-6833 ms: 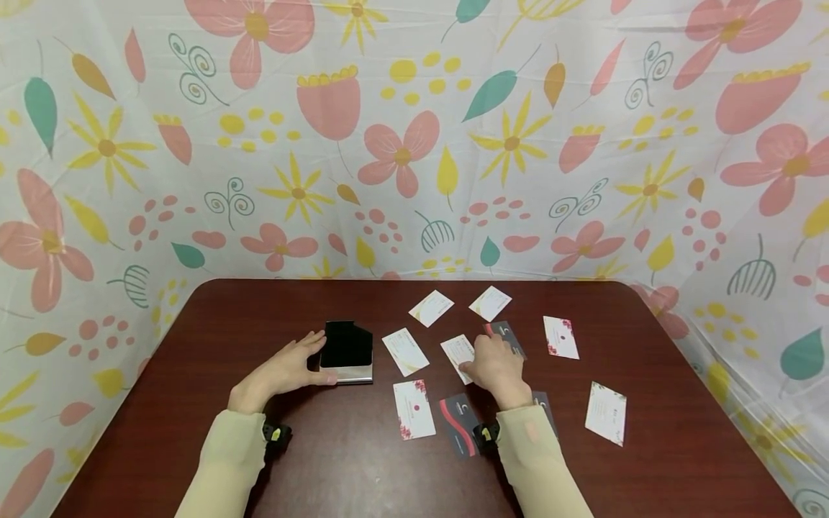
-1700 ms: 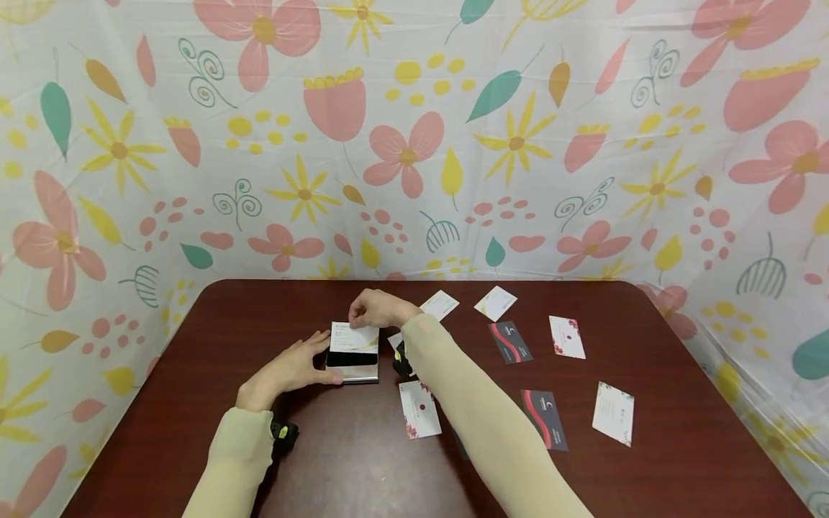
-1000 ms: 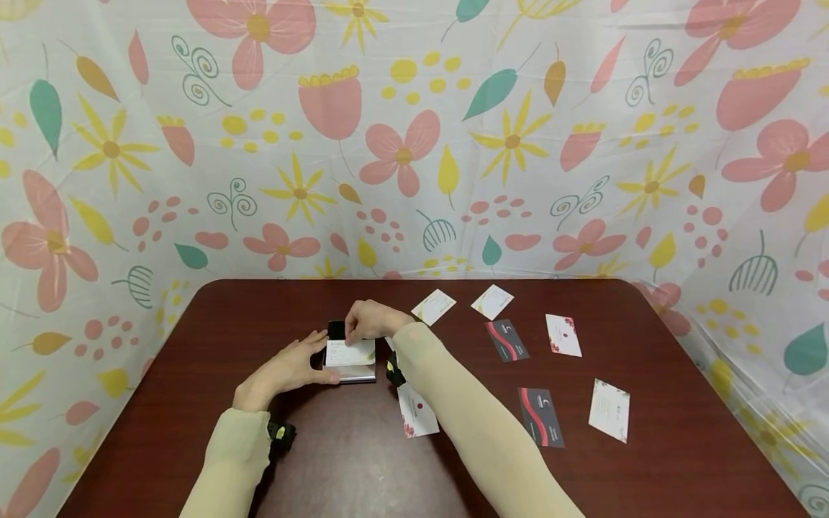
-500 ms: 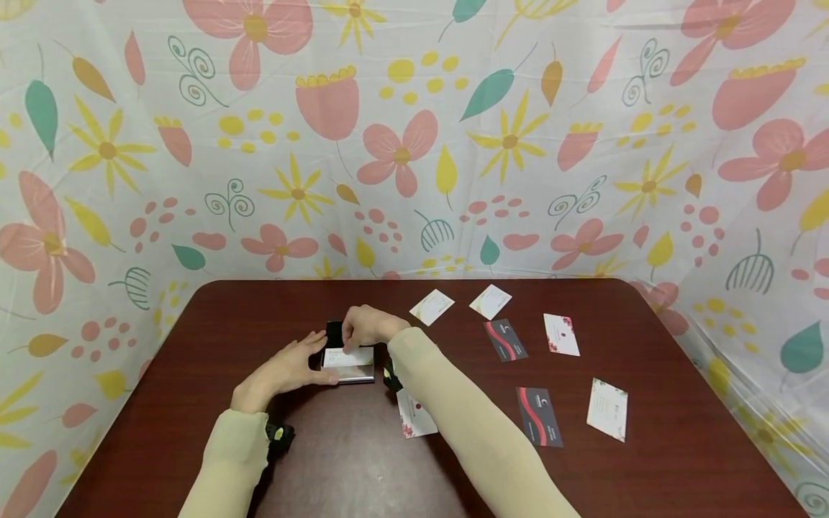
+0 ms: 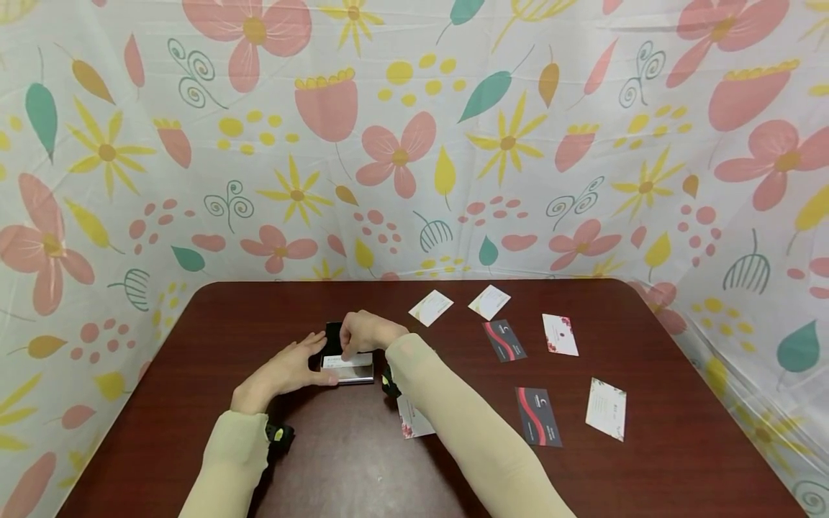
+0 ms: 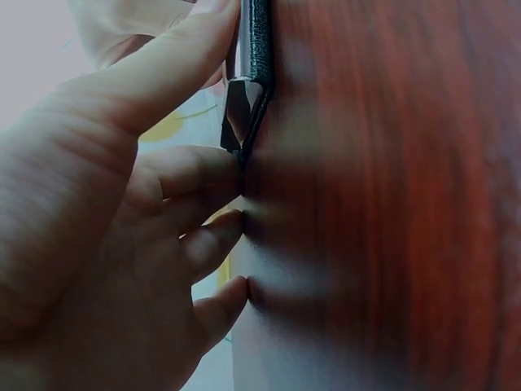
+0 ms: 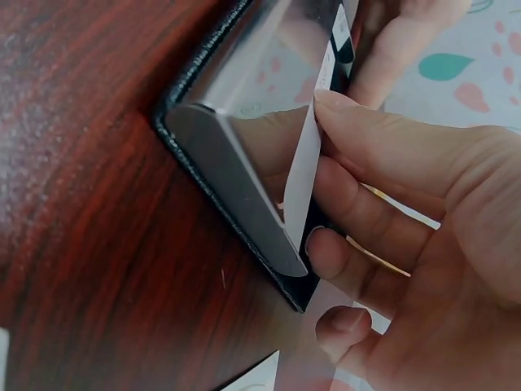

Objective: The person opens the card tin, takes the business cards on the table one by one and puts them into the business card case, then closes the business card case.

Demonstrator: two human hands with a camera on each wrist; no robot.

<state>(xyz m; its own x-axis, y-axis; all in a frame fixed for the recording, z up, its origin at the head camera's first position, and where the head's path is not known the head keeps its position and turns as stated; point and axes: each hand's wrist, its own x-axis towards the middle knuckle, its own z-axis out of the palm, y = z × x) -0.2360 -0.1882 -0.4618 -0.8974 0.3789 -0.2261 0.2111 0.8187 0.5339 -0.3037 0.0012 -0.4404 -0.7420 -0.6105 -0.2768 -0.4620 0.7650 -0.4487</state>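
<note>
An opened business card case (image 5: 356, 373), silver in front with a black lid folded back, lies on the table left of centre. My left hand (image 5: 283, 373) rests along its left side, thumb pressing the silver front. In the left wrist view the other fingers (image 6: 213, 244) are spread, tips on the table and by the lid. My right hand (image 5: 367, 334) pinches a white business card (image 7: 303, 179) between thumb and fingers. That card's lower part is inside the silver pocket, and a narrow white strip shows above it in the head view.
White business cards (image 5: 430, 308) lie at the back, with two dark pink-striped cards (image 5: 505, 340) further right. Red-flowered cards (image 5: 560, 334) lie right and near the right sleeve (image 5: 473, 432), which partly covers one. A flowered cloth (image 5: 414, 144) hangs behind the table (image 5: 311, 475).
My right hand came from the middle of the table to the case with the white card, then slid it down toward me into the pocket. My left hand stayed on the case.
</note>
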